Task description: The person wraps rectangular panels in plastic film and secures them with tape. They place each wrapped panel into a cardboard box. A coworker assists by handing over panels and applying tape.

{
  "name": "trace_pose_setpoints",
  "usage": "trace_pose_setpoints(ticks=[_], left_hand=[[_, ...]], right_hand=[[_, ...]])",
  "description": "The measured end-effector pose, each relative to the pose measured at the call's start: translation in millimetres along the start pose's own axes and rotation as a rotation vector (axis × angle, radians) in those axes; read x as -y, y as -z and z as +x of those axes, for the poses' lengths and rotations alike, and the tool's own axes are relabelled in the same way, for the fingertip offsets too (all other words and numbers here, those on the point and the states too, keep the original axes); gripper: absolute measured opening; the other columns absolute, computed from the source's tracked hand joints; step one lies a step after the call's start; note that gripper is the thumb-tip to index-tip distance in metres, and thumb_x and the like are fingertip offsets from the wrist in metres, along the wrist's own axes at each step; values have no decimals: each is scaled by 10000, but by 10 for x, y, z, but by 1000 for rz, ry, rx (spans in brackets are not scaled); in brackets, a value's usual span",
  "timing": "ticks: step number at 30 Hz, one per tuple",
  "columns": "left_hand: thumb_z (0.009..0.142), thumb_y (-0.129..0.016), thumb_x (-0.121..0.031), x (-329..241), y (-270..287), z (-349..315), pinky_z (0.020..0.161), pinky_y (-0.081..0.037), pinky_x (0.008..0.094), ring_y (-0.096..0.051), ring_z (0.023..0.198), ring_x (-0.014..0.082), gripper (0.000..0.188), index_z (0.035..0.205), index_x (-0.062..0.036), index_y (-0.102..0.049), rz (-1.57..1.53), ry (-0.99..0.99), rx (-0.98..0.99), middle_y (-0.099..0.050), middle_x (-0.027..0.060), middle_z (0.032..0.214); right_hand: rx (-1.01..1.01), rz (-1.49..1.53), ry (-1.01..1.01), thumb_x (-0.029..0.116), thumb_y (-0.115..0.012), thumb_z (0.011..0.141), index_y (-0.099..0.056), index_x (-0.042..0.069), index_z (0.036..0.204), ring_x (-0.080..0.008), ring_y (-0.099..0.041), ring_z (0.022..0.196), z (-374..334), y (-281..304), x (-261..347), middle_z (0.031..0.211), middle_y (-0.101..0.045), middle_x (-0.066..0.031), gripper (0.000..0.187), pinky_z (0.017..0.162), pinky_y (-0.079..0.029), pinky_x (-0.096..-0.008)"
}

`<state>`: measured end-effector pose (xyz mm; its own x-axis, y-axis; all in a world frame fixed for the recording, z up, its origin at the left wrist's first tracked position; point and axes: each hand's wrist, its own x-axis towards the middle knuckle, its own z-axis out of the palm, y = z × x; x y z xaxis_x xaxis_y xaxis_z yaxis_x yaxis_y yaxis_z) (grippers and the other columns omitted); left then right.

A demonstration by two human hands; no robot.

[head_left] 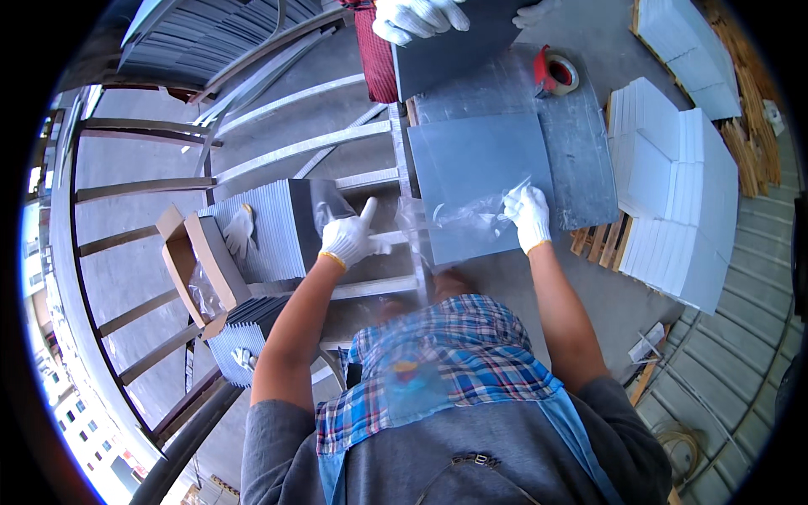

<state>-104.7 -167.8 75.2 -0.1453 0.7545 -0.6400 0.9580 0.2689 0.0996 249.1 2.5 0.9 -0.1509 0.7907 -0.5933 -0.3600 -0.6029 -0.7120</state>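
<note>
At far left, shows an open cardboard box [220, 261], then finely ridged, stacked grey panels [269, 227]. Holds the left hand [347, 238] beside them with fingers parted. On the scuffed counter [589, 168], has a smooth, rectangular grey panel [484, 164]; pinches crinkled clear film [475, 210] over it with the right hand [528, 217]. Shows a red tape dispenser [544, 72] beyond, blocky white stacks [669, 177] rightmost.

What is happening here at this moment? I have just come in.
A person's gloved right grip appears to pinch clear plastic film lying over a grey panel on the table. The gloved left grip, one finger extended, is beside the stacked grey panels; whether it holds anything is hard to tell. At the top, another person's gloved grip is on a darker panel. A red tape dispenser is also on the table.
</note>
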Motion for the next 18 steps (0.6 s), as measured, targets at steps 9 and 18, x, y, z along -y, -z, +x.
trace_pose_setpoints(ticks=[9, 18], left_hand=[[797, -766, -479, -537, 71, 488, 707, -552, 448, -727, 777, 353, 927, 1578, -240, -328, -182, -304, -150, -739, 154, 907], [912, -613, -361, -938, 49, 934, 740, -542, 467, -700, 820, 377, 288, 976, -112, -744, -656, 53, -388, -712, 176, 828]], right_hand=[[-22, -139, -18, 252, -641, 1011, -562, 68, 1140, -183, -676, 783, 316, 191, 114, 965, -664, -84, 239, 654, -562, -309], [-226, -462, -31, 239, -616, 991, -597, 58, 1143, -238, -699, 762, 387, 308, 543, 874, -693, -93, 238, 668, -554, -355]])
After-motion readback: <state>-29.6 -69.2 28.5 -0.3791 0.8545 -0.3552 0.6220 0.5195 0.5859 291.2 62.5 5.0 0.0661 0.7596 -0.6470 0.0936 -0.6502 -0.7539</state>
